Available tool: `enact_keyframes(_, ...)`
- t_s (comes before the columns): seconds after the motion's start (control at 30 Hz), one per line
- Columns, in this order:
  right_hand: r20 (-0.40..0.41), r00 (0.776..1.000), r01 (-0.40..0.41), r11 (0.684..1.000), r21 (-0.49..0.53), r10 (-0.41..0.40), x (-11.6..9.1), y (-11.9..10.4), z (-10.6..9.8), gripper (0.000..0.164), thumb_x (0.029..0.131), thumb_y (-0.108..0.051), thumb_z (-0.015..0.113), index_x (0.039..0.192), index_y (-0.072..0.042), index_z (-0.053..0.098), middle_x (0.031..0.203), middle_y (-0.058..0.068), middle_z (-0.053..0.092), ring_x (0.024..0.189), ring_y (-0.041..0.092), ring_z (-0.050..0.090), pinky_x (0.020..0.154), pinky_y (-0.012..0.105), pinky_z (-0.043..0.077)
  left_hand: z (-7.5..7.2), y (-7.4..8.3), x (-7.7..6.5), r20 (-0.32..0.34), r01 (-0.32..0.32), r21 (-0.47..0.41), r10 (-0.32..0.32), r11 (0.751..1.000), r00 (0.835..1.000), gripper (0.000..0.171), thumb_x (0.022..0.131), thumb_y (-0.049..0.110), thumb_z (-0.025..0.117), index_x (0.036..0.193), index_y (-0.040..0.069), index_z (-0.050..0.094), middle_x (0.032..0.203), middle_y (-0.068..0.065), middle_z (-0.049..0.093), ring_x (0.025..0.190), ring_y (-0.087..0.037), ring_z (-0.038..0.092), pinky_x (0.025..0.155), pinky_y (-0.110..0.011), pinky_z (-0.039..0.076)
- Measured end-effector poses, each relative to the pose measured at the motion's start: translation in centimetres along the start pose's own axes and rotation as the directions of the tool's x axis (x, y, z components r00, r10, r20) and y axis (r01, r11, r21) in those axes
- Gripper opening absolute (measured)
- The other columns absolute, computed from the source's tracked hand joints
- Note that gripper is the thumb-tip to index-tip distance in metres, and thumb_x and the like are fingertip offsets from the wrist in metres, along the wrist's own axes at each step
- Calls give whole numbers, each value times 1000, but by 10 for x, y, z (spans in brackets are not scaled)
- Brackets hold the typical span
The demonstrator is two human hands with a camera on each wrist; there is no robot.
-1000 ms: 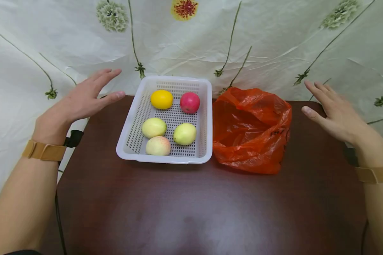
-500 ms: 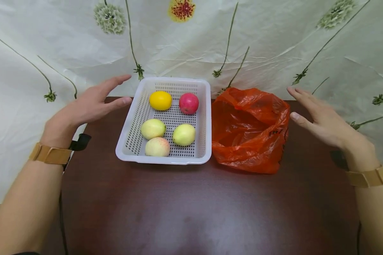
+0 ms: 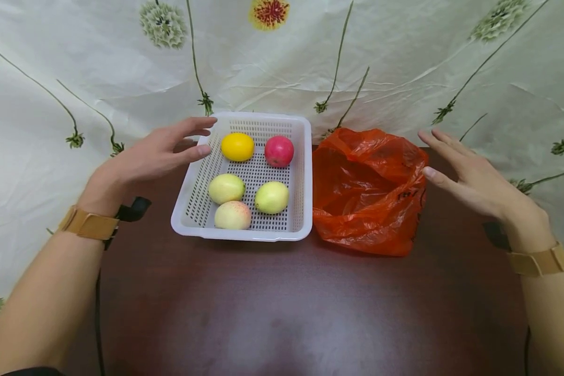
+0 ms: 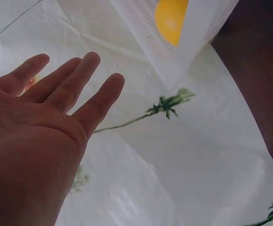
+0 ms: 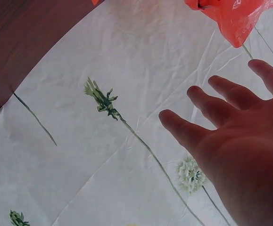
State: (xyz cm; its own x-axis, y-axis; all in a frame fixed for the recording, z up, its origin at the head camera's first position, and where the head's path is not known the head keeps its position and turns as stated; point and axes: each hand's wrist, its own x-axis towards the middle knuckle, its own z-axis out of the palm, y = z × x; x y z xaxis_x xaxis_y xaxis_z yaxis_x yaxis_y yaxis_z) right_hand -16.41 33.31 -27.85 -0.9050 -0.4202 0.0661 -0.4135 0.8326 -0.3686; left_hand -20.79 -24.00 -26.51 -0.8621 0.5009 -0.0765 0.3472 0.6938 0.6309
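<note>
Evidently a reach: both hands empty, fingers parted.
Left hand hung at the left rim of the white perforated basket, near the oval yellow fruit; right hand hung by the red plastic bag, contact unclear. Light pinch judged best for thin plastic, cupped fingers for fruit.
</note>
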Motion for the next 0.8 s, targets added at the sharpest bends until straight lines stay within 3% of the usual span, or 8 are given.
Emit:
enact_keyframes(0.17, 16, 999, -33, 999, -8, 33, 1, 0, 1, 67, 97, -36, 51, 151, -42, 11, 159, -10, 2, 144, 40, 12, 100, 74, 13, 7, 3, 7, 19, 9, 43, -10, 999, 1000, 59, 93, 51, 53, 143, 52, 24, 148, -2, 38, 132, -42, 37, 104, -62, 29)
enact_keyframes(0.43, 13, 999, -50, 999, -14, 51, 3, 3, 4, 67, 97, -39, 51, 151, -42, 11, 159, -10, 5, 143, 42, 14, 102, 73, 13, 15, 6, 15, 28, -18, 66, 16, 998, 999, 57, 92, 52, 53, 142, 53, 26, 146, 1, 41, 133, -31, 38, 103, -59, 30)
enact_keyframes(0.63, -12, 999, -35, 999, -40, 35, 7, 5, 6, 68, 95, -40, 53, 151, -38, 15, 159, 0, 17, 142, 39, 21, 106, 66, 17, 19, 10, 22, 58, -36, 68, 32, 997, 998, 59, 91, 53, 54, 144, 48, 27, 147, 2, 39, 134, -29, 37, 104, -58, 30)
enact_keyframes(0.8, -3, 996, -88, 994, -66, 88, 10, 3, 9, 69, 95, -46, 51, 152, -34, 16, 156, 9, 25, 136, 46, 28, 103, 66, 22, 19, 15, 25, 75, -20, 77, 14, 997, 997, 61, 91, 55, 53, 145, 44, 28, 148, -2, 38, 132, -33, 38, 103, -60, 31)
